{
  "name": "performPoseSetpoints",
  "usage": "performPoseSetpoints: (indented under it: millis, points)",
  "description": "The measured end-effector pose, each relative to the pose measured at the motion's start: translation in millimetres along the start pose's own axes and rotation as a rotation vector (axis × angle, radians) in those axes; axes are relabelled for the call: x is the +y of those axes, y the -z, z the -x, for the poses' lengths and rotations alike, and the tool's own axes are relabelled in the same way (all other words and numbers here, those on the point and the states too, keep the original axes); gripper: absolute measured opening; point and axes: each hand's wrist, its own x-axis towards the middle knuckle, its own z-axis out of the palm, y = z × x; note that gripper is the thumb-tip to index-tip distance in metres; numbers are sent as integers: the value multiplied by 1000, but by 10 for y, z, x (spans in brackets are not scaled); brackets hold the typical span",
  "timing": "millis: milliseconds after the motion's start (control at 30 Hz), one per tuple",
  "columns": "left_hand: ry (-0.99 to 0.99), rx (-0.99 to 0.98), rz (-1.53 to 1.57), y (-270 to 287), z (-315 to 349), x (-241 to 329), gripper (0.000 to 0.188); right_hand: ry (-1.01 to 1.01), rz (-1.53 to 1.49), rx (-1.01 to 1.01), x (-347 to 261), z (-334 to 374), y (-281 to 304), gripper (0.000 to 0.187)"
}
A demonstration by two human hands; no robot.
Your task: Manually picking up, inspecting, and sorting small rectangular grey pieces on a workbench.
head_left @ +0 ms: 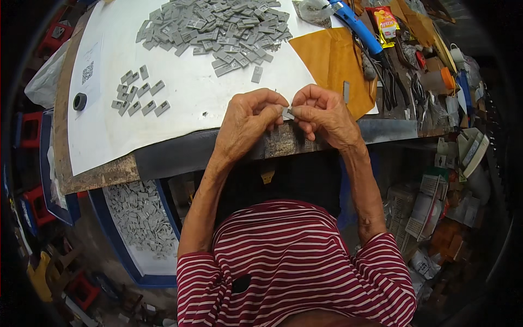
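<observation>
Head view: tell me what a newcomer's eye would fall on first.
The large heap of small grey pieces at the top, on the white sheet, draws the eye first. Next come the left hand and right hand, pinching one grey piece near the table's front edge. A bright blue tool stands out at upper right.

Pieces (215,28) are grey, the shirt (280,250) striped maroon-white.
</observation>
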Motion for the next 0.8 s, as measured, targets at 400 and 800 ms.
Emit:
performPoseSetpoints:
  millis: [400,800]
  points:
    - [4,-7,28,4,-12,1,16,80,107,41,13,1,-73,7]
    - [-427,45,-563,8,83,32,19,88,197,60,-104,7,-76,2]
